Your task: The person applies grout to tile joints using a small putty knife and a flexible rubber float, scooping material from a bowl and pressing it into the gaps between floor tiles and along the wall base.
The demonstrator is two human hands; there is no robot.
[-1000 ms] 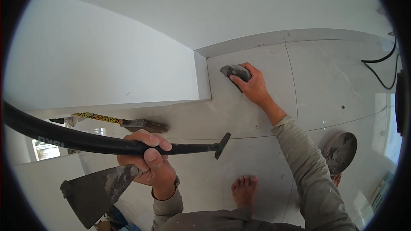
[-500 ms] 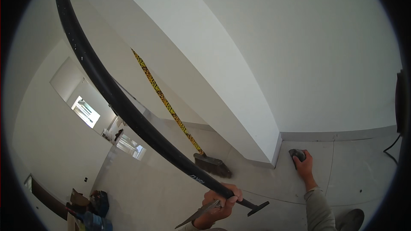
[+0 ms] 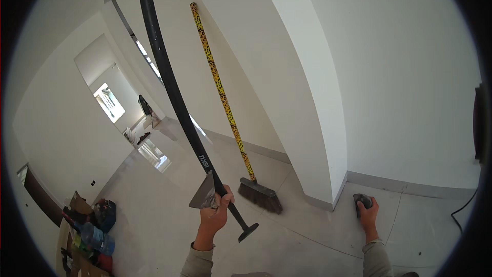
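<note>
My left hand (image 3: 213,219) is closed around the lower part of a long black pole (image 3: 177,95), which has a short crosspiece at its low end and runs up out of view. The same hand also grips a putty knife (image 3: 203,196) with a grey, triangular blade. At the right, my right hand (image 3: 370,217) is closed over a dark, rounded block (image 3: 362,202) near the wall's foot; its kind is unclear. Between my hands a broom (image 3: 260,195) stands with dark bristles on the floor, its yellow-and-black spotted handle leaning against the wall.
A white wall corner (image 3: 328,164) with grey skirting juts out beyond the broom. At the lower left are a blue water bottle (image 3: 97,238) and other jumbled items. A dark cable (image 3: 461,218) hangs at the right. The floor tiles (image 3: 307,241) show dark joints.
The view has shifted. My left hand has raised the pole, which stands steeper, and the putty knife's blade now points upward. My right hand stays on the dark block near the wall.
</note>
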